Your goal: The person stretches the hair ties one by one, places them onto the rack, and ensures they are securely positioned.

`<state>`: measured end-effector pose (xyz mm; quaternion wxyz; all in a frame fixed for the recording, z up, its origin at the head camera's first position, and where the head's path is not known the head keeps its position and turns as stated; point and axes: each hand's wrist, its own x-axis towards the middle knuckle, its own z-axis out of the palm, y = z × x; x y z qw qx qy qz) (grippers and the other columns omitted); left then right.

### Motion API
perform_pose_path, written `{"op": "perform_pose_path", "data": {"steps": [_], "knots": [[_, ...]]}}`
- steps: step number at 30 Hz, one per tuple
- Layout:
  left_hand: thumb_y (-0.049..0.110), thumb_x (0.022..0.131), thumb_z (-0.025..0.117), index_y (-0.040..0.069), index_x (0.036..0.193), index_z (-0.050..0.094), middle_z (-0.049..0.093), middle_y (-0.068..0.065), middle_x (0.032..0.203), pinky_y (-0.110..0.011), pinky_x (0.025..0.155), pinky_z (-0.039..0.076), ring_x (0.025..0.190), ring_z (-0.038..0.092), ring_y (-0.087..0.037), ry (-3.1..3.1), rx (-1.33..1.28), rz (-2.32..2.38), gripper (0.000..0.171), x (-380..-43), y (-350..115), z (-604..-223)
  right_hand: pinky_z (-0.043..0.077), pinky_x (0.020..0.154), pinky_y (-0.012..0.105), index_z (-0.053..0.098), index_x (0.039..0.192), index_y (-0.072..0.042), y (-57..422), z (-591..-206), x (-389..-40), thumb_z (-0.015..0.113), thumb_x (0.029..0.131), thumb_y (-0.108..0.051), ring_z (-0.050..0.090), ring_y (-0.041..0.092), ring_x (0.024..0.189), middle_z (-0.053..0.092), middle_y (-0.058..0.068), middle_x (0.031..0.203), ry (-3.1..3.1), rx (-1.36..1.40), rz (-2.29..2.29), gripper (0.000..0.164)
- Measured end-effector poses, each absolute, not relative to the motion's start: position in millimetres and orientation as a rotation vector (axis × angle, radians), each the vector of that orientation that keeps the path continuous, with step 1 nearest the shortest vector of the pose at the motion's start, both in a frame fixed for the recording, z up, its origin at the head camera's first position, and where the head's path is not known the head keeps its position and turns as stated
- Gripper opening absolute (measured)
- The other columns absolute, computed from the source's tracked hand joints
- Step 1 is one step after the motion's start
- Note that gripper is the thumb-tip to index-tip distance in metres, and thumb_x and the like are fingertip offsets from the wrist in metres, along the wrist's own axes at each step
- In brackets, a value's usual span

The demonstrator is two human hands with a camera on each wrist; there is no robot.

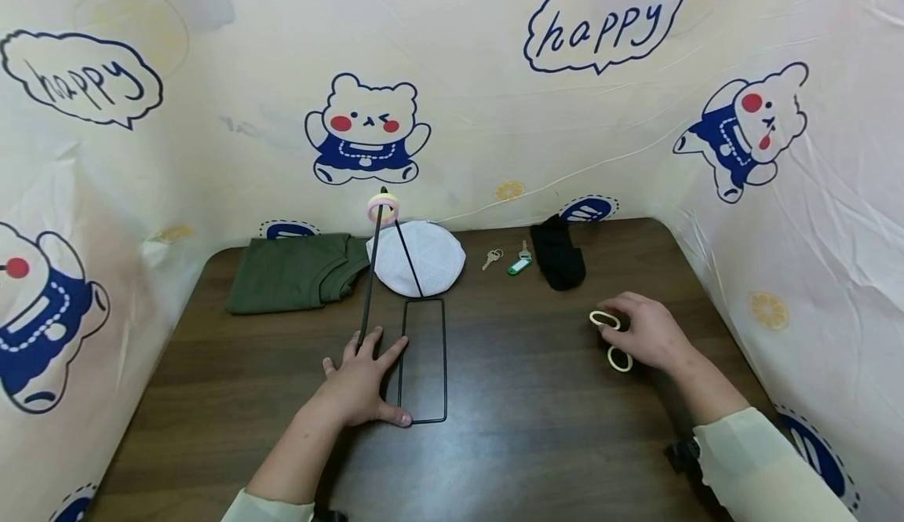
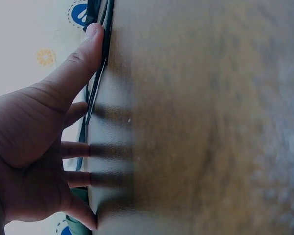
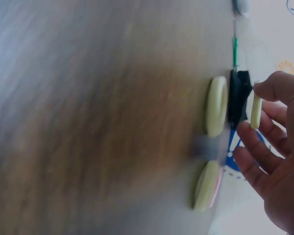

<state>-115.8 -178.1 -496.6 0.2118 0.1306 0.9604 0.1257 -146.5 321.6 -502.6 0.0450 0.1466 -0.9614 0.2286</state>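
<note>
Table (image 1: 523, 436) brown, wood-grained; walls (image 1: 469, 114) bear-printed; left hand (image 1: 362, 385) splayed against wire stand (image 1: 445, 365); right hand (image 1: 651, 330) pinching pale ring (image 3: 256, 112).

My head view looks down toward 12 o'clock over the table (image 1: 523, 459); wrist views: low, close, rolled sideways. Head and right share rings (image 3: 212, 112).

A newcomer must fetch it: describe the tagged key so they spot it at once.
On the brown table, look near the far edge, right of the round white cap in the head view. The tagged key lies there, between another key and a black cloth. Only it carries a green-and-white tag.
</note>
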Motion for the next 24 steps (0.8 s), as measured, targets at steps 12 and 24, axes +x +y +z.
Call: {"op": "perform_pose_path", "data": {"steps": [12,24], "knots": [[0.077,0.056,0.086,0.036,0.165,0.029,0.013,-0.018,0.171,-0.091,0.099,0.011,0.153,0.005,-0.055,2.660,0.356,0.361,0.130,-116,-178,-497,0.056,0.079,0.043,0.076,0.119,-0.010,289,-478,-145,0.081,0.085,-0.015,0.066,0.018,0.093,0.071,0.001,0.111,-2.814,0.586,0.787,0.034],[0.077,0.056,0.086,0.036,0.165,0.028,0.013,-0.018,0.171,-0.091,0.099,0.010,0.153,0.004,-0.056,2.658,0.355,0.366,0.130,-116,-178,-497,0.059,0.076,0.037,0.075,0.114,-0.009,252,-455,-144,0.083,0.081,-0.006,0.065,0.015,0.090,0.070,-0.001,0.111,-2.605,0.794,0.943,0.034]]}}
